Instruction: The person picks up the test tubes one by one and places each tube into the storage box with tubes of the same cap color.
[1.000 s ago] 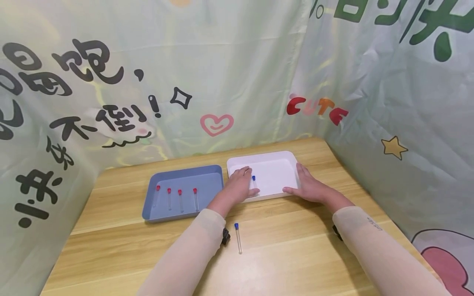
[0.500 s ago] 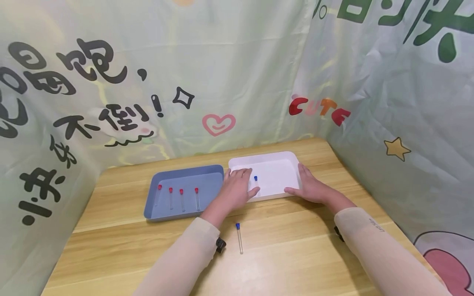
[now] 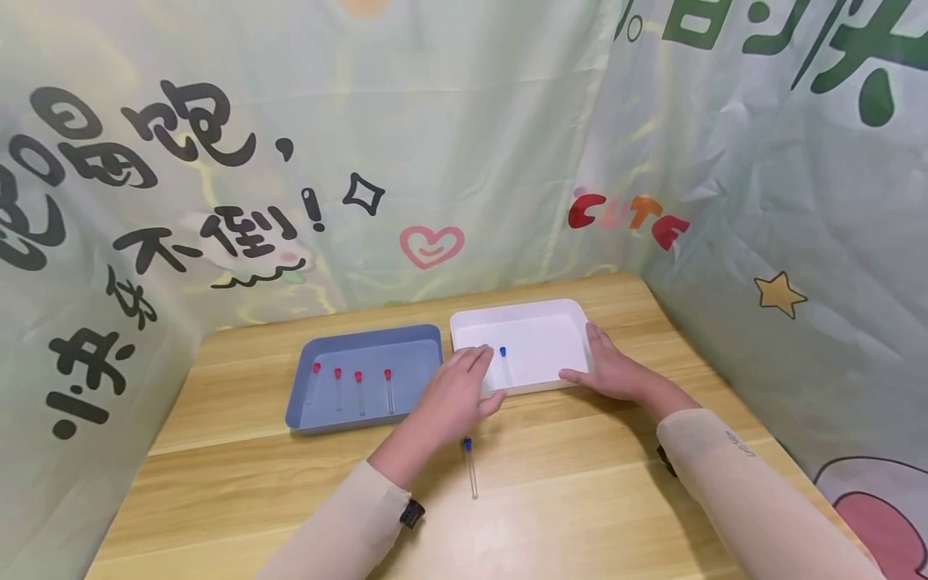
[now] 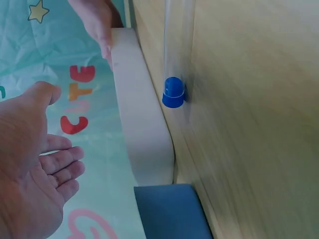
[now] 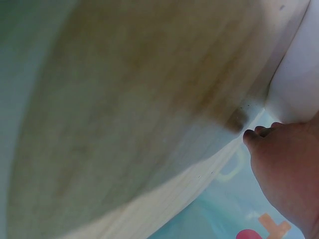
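The white tray (image 3: 544,342) has a blue-capped test tube (image 3: 506,370) lying inside it. My right hand (image 3: 612,366) holds this tray at its near right corner, thumb at the front rim and fingers along the side. My left hand (image 3: 453,395) hovers at the tray's near left corner, fingers relaxed and holding nothing; the left wrist view shows its palm turned up beside the tray wall. Another blue-capped test tube (image 3: 472,475) lies on the table in front of the trays, its cap near the left wrist. The left hand hides the tray's near left corner.
A blue-grey tray (image 3: 370,346) stands just left of the white one, with several red-capped test tubes (image 3: 360,395) lying in it. The wooden table (image 3: 580,483) meets a printed cloth (image 3: 493,161) at the back and sides.
My left hand has come away from the white tray's left part, drawing back toward the near left. More of the tube inside the tray shows. The right hand stays at its corner.
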### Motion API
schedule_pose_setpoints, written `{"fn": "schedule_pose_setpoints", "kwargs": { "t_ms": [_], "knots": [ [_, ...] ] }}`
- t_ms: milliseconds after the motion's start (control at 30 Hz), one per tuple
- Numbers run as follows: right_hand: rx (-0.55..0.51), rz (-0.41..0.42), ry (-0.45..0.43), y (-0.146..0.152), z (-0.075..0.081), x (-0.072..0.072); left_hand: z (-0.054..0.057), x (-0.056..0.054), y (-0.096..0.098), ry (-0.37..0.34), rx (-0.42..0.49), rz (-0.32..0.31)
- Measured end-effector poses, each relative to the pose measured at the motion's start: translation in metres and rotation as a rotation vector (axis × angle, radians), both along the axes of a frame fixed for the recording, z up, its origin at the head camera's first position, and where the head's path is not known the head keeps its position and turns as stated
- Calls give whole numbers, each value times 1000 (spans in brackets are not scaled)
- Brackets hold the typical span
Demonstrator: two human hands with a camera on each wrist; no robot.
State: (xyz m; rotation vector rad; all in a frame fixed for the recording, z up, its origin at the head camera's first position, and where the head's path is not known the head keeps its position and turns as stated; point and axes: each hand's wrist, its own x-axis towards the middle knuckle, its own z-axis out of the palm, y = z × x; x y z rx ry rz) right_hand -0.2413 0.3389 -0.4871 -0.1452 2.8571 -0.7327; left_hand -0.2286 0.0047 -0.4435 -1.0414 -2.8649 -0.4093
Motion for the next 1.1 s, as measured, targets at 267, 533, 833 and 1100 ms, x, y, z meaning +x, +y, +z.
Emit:
{"fn": "schedule_pose_setpoints", "kwargs": {
  "t_ms": [267,533,833,1100],
  "knots": [
    [0,2,13,2,0,0,-2,20,-15,-11,-28,-13],
    [-11,3,18,2,1,0,-10,40,-25,-74,-42,-24],
    [-12,12,24,2,-2,-2,-19,62,-38,-122,-50,-70],
    [-20,6,11,1,0,0,-29,65,-47,-205,-65,-39]
  ]
}}
